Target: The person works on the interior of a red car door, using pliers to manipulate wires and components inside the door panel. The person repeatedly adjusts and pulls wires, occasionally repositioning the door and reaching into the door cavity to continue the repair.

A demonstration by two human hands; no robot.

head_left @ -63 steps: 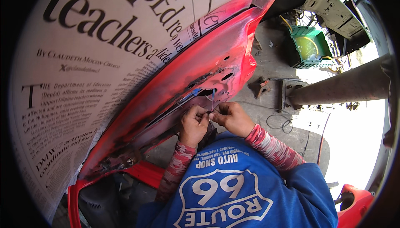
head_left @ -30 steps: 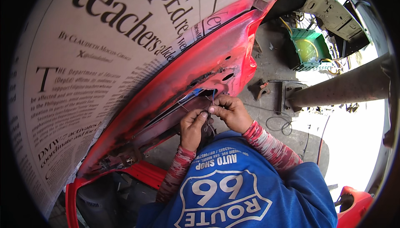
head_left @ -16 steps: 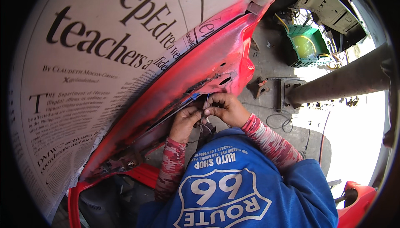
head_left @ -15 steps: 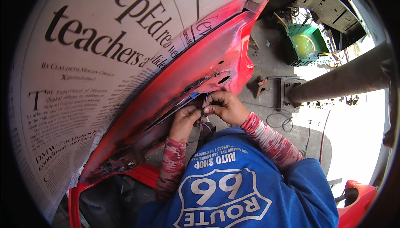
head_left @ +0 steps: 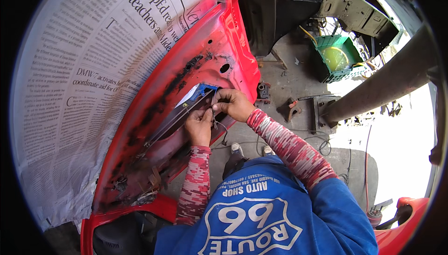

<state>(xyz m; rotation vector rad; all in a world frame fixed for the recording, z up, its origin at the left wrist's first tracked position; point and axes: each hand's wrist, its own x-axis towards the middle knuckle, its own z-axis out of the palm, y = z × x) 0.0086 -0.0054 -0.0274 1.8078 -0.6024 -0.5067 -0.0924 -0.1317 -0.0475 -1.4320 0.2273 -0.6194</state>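
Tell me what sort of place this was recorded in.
Probably an auto body or repair shop. A red vehicle door panel has its inner side exposed, newspaper sheets cover the surface beside it, and what looks like a scuffed metal body part stands beyond.

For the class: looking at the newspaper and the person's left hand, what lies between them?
The red panel, marked with black smudges and cut by a long opening, lies between the newspaper and left hand in the head view.
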